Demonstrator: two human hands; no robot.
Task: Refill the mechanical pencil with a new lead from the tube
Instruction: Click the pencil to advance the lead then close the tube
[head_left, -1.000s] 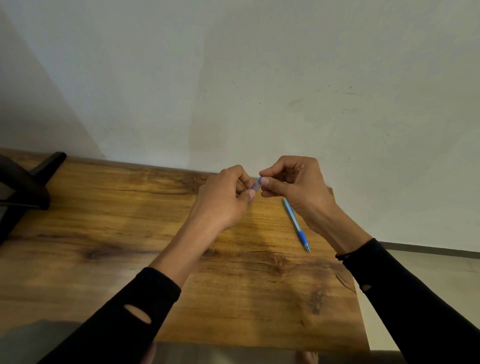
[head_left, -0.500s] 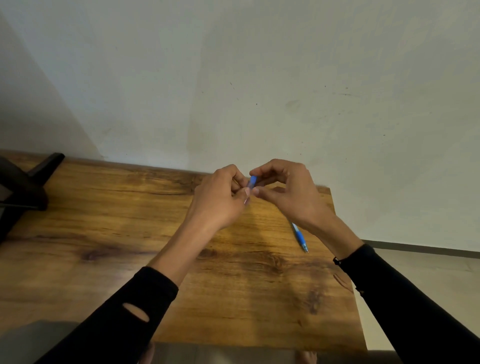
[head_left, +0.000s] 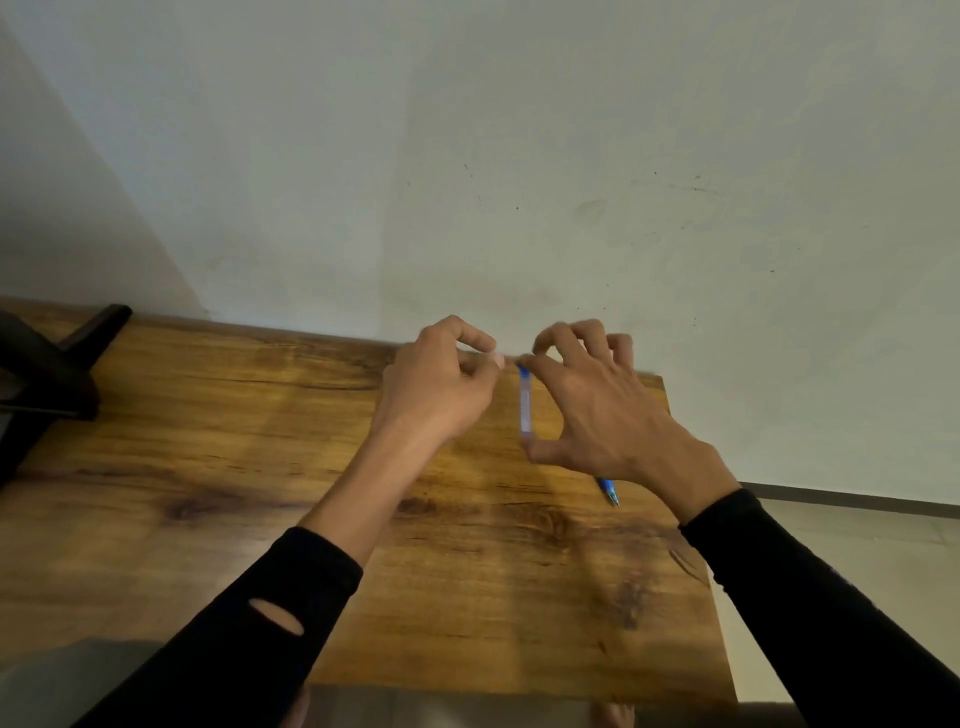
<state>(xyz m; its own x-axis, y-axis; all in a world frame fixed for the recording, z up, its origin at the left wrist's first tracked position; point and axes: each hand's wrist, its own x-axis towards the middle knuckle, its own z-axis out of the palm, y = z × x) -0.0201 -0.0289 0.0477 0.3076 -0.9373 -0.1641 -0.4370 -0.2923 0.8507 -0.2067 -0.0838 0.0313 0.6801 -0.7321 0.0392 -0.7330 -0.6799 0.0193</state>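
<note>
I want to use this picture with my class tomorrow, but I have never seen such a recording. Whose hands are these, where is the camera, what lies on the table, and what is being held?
There is no machine here: a person in black sleeves works with bare hands, and one wide-angle camera worn on the head looks forward and down at them. The right hand holds a slim clear lead tube upright, its bottom on the thumb and its blue top under a fingertip. The left hand is pinched shut close beside the tube's top; whether its grip holds anything is too small to tell. On the wooden table lies a blue mechanical pencil, mostly hidden behind the right hand. A dark object sits at the table's far left.
</note>
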